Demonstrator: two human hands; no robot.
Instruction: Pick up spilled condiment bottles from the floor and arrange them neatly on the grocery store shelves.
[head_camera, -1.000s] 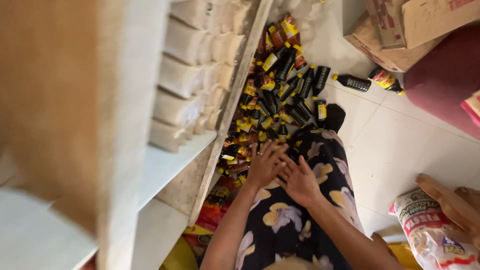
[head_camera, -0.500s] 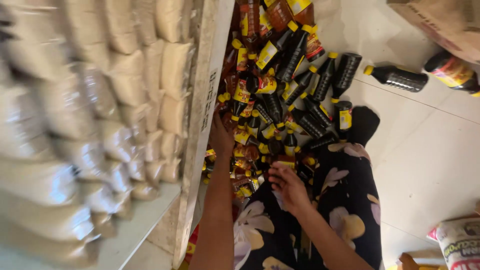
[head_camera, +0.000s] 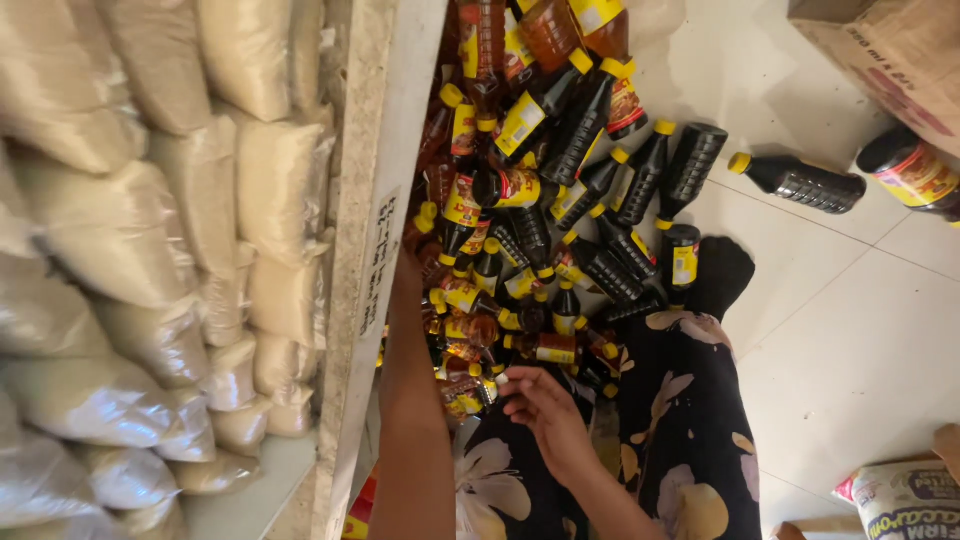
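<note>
- On the far left we see a white shelf (head_camera: 385, 200) packed with clear bags of pale grain (head_camera: 200, 190). A second ago the bags looked small and far off. Now they fill half the view, so our head has come down and in close.
- Next comes our left arm. It now goes up along the shelf edge into the bottle pile. A second ago both hands were together on our lap. We cannot see the left hand, so we cannot tell whether it holds anything.
- In the middle lies the big pile of dark sauce bottles (head_camera: 540, 210) on the floor, just beside the shelf. They have yellow caps and yellow and red labels. They lie every which way, touching and on top of each other.
- Our right hand (head_camera: 545, 415) sits at the near edge of the pile, over our flowered dress (head_camera: 690, 450). Its fingers are bent loosely and nothing is in them. A fingertip is at a small bottle.
- This looks to us like sorting the bottles, with most not yet picked up.
- On the right, one dark bottle (head_camera: 800, 182) lies alone on the white floor tiles (head_camera: 840, 340), apart from the pile.
- At the top right is a cardboard box (head_camera: 890, 60).
</note>
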